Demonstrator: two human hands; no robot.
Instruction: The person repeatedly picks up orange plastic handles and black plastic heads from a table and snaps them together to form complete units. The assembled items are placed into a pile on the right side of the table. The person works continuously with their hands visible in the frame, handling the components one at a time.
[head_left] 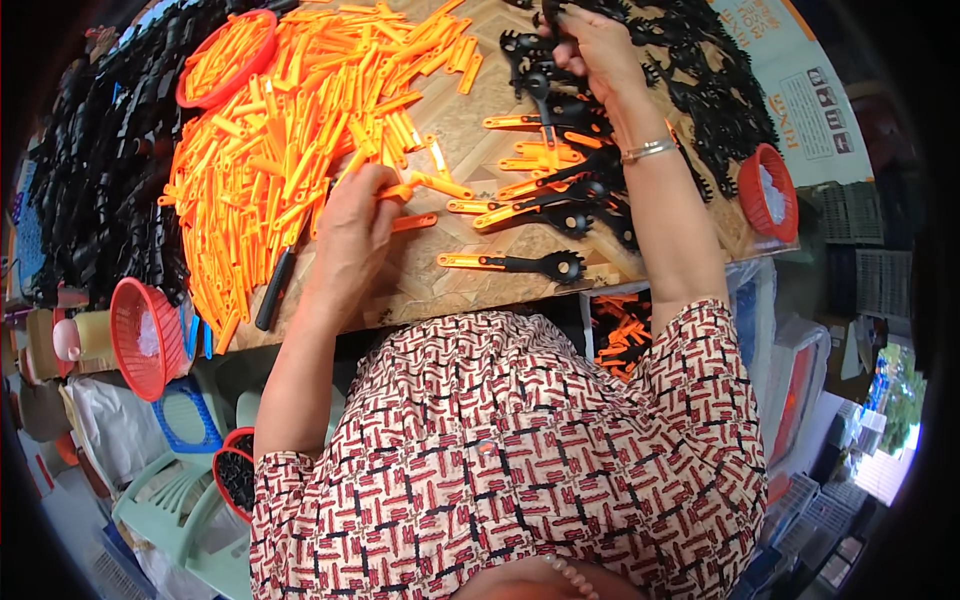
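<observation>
My left hand (355, 225) is closed at the right edge of a big heap of orange plastic handles (290, 150), its fingers pinching one orange handle (398, 191). At the far side of the table my right hand (600, 60) is closed on a black toothed piece (551, 14) that looks like a pasta server head. Its fingers partly hide that piece. Between my arms lie several pasta servers with orange handles and black heads; the nearest pasta server (510, 264) lies apart from the others. Loose black heads (700, 90) spread right of my right forearm.
A black-handled tool (275, 290) lies by my left wrist. Red baskets stand at the table's sides: one basket (768, 192) right, another basket (150, 340) left, a third basket (268, 40) beside the heap. Black parts (90, 180) are piled far left. Below the front edge is a container of orange-and-black pieces (622, 335).
</observation>
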